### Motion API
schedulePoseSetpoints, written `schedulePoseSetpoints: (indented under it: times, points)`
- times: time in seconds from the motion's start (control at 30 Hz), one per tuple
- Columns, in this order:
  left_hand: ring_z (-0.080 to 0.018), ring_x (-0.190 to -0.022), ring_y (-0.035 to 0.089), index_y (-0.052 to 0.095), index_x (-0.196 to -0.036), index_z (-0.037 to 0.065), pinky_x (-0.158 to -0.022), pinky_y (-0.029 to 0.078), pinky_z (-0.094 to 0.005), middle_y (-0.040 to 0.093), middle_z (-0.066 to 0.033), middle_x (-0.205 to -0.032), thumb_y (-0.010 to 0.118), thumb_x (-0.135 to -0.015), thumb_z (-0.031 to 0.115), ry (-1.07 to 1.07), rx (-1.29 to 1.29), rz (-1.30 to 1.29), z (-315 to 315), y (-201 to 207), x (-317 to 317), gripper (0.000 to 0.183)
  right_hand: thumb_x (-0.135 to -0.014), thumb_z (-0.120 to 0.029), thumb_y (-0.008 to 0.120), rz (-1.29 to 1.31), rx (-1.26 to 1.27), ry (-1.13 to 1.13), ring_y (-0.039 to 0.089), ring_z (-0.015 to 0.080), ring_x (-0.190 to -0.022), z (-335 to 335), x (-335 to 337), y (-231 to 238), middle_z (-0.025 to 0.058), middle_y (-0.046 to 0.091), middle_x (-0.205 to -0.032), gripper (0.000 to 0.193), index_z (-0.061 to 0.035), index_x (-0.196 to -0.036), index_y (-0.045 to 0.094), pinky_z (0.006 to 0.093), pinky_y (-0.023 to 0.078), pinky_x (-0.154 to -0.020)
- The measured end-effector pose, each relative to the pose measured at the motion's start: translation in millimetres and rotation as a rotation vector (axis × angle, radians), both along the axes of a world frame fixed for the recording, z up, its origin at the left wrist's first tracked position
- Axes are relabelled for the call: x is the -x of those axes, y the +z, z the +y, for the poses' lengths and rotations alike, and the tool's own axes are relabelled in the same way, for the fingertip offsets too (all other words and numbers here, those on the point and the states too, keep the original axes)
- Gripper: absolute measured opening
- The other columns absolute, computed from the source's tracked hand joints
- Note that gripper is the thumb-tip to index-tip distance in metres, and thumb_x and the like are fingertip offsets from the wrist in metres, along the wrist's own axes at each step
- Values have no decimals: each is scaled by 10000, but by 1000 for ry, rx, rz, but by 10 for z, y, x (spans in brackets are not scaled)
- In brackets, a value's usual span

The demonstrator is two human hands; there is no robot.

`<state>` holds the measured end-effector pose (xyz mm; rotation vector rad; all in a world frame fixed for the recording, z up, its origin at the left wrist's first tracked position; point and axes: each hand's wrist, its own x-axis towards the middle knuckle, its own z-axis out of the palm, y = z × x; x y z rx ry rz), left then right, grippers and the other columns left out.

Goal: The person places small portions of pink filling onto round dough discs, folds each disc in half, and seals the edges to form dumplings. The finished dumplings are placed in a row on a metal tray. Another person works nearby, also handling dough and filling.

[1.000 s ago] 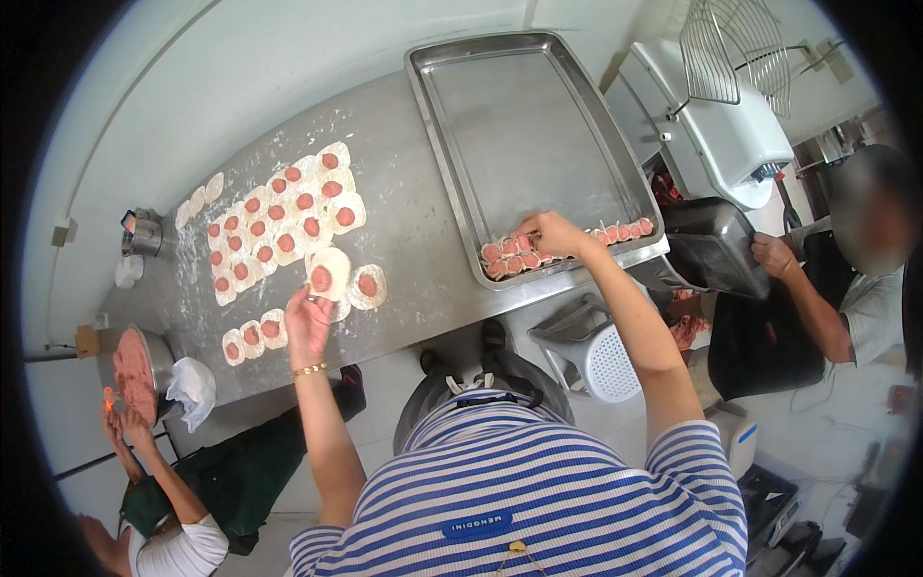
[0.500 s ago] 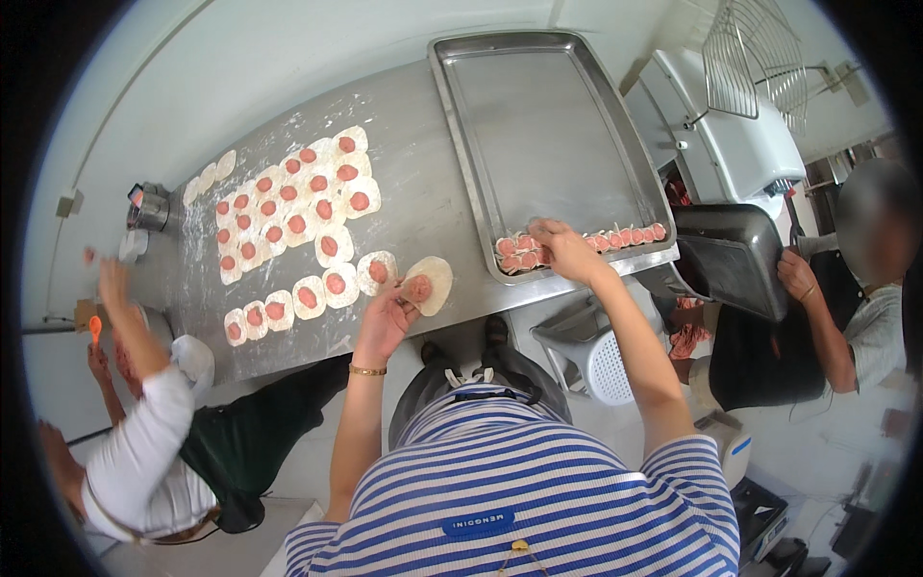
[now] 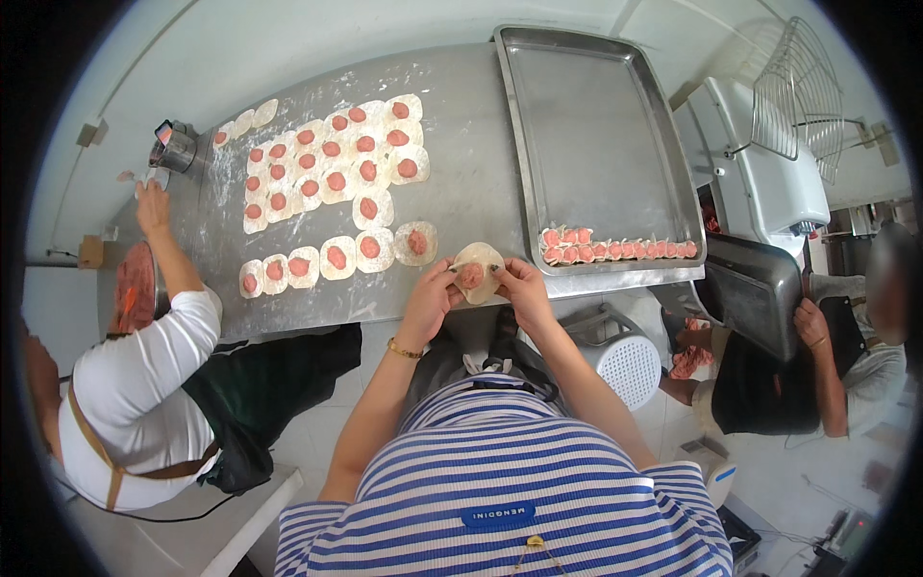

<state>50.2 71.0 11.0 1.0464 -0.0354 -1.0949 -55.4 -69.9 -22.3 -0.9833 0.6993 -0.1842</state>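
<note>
Between my two hands, in front of my body at the table's near edge, is a round dumpling wrapper (image 3: 474, 292) with a lump of pink meat filling (image 3: 470, 276) on it. My left hand (image 3: 435, 300) pinches its left side, and my right hand (image 3: 524, 290) pinches its right side. Left of them, flat wrappers topped with filling (image 3: 336, 259) lie in a curved row, and a larger block of filled wrappers (image 3: 331, 149) lies behind. Filled dumplings (image 3: 615, 251) stand packed along the near edge of the metal tray (image 3: 512, 115) at right.
A co-worker in white (image 3: 144, 385) reaches over the table's left end, by a bowl of meat filling (image 3: 136, 288) and a metal pot (image 3: 173, 149). Another person at right holds a dark tray (image 3: 755, 293). A grey stool (image 3: 623, 365) stands below the table; a white machine (image 3: 755, 159) stands beyond the tray.
My right hand has left the dumplings in the tray and come over to the wrapper in my left hand. Both hands now hold it. The left co-worker's arm has moved onto the table's end.
</note>
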Motion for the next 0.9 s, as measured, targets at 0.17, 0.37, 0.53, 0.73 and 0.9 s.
schedulePoseSetpoints:
  times: [0.17,0.37,0.53,0.73,0.9]
  points:
    - [-156,-974,611,548,-1188,-27,-816,513,-286,613,-88,-1097,420,-894,17,-208,-526,-683,72,-589,-10,323,-866,-41,566,310,491,83,644,153,-775,88,-79,-302,98,673,-895,238,54,-1075,629,280,534,-669]
    - [-183,-934,643,560,-1195,-51,-820,528,-283,654,-123,-1048,462,-860,-64,-3,-328,-520,61,-543,95,350,-817,64,540,-40,267,-27,655,157,-864,107,53,-392,117,677,-941,297,25,-1092,643,279,532,-738]
    - [-133,-900,639,576,-1162,-45,-782,545,-276,648,-99,-1026,525,-863,-66,-44,-281,-420,93,-514,77,304,-806,72,581,-27,487,37,651,146,-842,150,68,-373,113,678,-949,270,56,-1069,640,268,521,-755]
    - [-99,-814,628,604,-924,-6,-668,520,-244,656,-73,-908,637,-842,14,12,-273,-502,77,-512,48,91,-802,39,638,-33,140,-29,646,143,-867,65,91,-301,98,668,-1016,210,24,-1010,658,255,504,-787]
    - [-102,-849,623,565,-849,5,-697,509,-245,644,-57,-850,663,-819,11,14,-274,-655,54,-517,78,102,-812,56,624,-164,19,-111,641,142,-910,109,87,48,85,680,-989,196,32,-1005,642,251,493,-827]
